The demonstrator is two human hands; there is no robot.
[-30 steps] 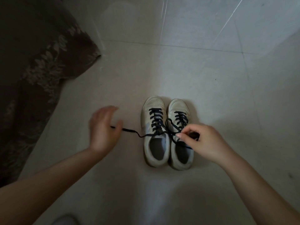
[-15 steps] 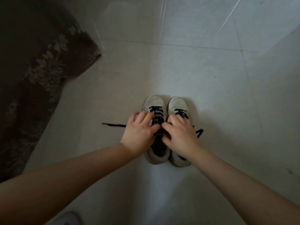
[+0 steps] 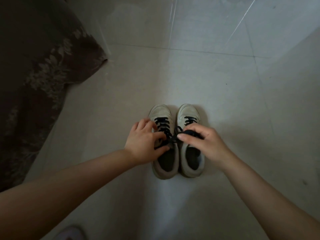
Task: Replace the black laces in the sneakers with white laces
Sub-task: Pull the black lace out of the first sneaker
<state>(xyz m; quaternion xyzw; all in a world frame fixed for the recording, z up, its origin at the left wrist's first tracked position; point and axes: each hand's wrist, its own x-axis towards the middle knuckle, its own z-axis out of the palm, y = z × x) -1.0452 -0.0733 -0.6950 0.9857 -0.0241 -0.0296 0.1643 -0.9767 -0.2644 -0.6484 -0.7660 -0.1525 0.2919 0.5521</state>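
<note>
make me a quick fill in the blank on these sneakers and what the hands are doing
1. The laces threaded in both sneakers are ____ in colour.
2. The two sneakers stand side by side on a tiled ____.
3. The right hand pinches a bunch of ____ over the right sneaker.
4. The left hand rests on the ____ sneaker.

Missing words: black; floor; lace; left

sneakers (image 3: 176, 141): side by side on the floor (image 3: 225, 101) (toes away)
left hand (image 3: 143, 144): fingers on black laces (image 3: 162, 126)
right hand (image 3: 206, 144): pinches bunched lace
</note>
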